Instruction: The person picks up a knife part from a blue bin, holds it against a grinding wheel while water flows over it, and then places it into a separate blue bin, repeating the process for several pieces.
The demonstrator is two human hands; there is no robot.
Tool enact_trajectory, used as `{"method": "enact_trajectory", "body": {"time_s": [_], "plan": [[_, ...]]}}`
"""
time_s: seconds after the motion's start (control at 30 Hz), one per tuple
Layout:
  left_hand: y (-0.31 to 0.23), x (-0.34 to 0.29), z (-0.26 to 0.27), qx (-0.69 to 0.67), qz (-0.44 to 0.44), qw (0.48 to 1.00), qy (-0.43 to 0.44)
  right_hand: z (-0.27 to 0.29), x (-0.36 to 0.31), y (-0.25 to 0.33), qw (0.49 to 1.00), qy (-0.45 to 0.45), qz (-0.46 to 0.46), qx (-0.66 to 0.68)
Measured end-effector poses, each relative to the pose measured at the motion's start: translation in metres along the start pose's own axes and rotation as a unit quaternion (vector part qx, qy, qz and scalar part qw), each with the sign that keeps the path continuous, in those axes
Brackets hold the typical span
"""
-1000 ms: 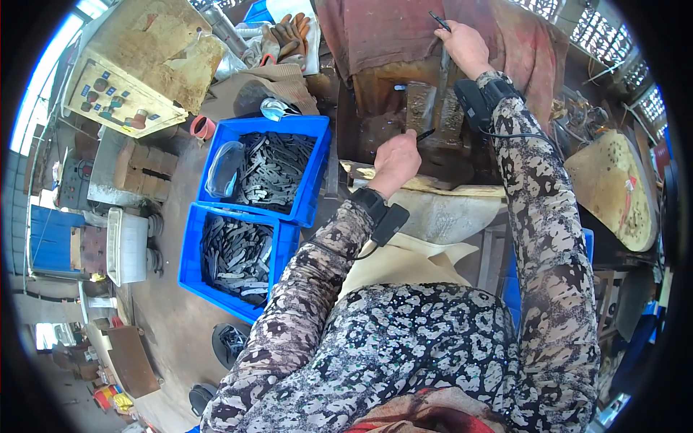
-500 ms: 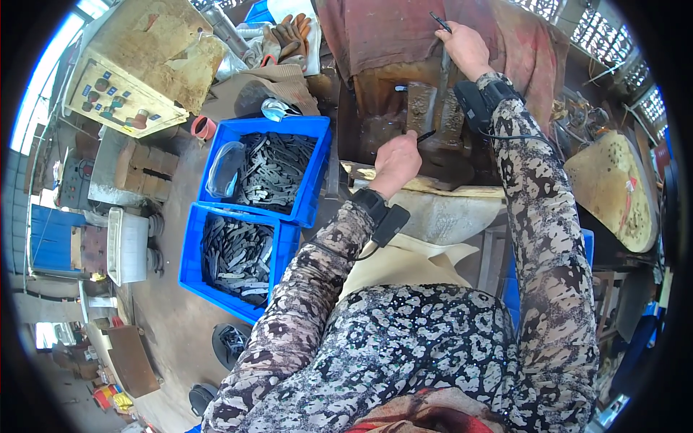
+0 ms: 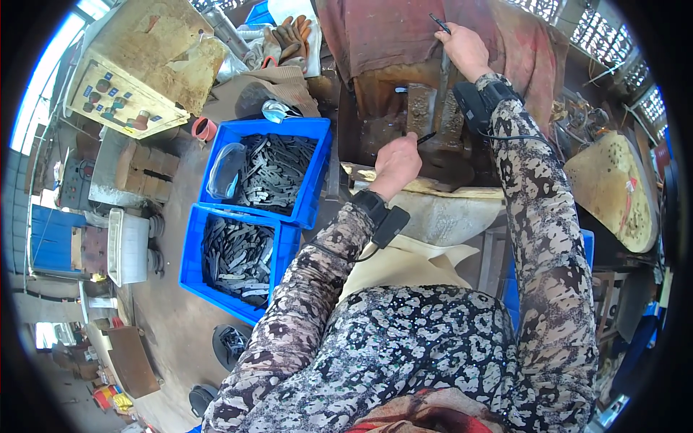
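Note:
My left hand point(image 3: 398, 164) is closed, its fingers pinching a slim dark piece point(image 3: 428, 137) that juts out to the right over a wet, brown-stained trough point(image 3: 375, 137). Farther off and to the right, my right hand point(image 3: 466, 50) is closed around another slim dark piece point(image 3: 438, 22), whose pointed end sticks out up and left in front of a reddish-brown cloth point(image 3: 404, 36). Between the hands stand wet, rusty blocks point(image 3: 421, 108) inside the trough. Both pieces look much like the dark metal strips point(image 3: 278, 173) piled in the blue bin to the left; their exact kind is unclear.
Two blue bins point(image 3: 317, 173) point(image 3: 189, 252) hold many dark strips; a clear plastic tub point(image 3: 226, 172) sits in the farther one. A control box point(image 3: 137, 79) with knobs and work gloves point(image 3: 289, 37) lie beyond. A pale stained board point(image 3: 613, 191) is at the right.

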State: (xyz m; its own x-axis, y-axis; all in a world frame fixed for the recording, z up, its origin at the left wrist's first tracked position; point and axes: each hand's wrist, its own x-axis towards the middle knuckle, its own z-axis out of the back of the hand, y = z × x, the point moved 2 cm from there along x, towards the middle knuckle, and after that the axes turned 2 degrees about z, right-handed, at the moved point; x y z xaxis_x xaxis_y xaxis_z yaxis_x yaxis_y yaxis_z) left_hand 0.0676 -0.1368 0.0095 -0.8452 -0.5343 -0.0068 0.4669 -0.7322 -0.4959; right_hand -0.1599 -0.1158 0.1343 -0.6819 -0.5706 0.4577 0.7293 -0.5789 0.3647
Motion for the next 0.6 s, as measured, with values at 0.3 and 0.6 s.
{"method": "enact_trajectory", "body": {"time_s": [0.3, 0.6], "plan": [[-0.0016, 0.0017, -0.0011, -0.004, -0.012, 1.000, -0.002, 0.0018, 0.0002, -0.0016, 1.000, 0.001, -0.002, -0.007], [-0.0014, 0.0005, -0.0013, -0.003, -0.010, 1.000, -0.005, 0.0019, -0.0009, 0.0001, 1.000, -0.001, 0.004, -0.012]]}}
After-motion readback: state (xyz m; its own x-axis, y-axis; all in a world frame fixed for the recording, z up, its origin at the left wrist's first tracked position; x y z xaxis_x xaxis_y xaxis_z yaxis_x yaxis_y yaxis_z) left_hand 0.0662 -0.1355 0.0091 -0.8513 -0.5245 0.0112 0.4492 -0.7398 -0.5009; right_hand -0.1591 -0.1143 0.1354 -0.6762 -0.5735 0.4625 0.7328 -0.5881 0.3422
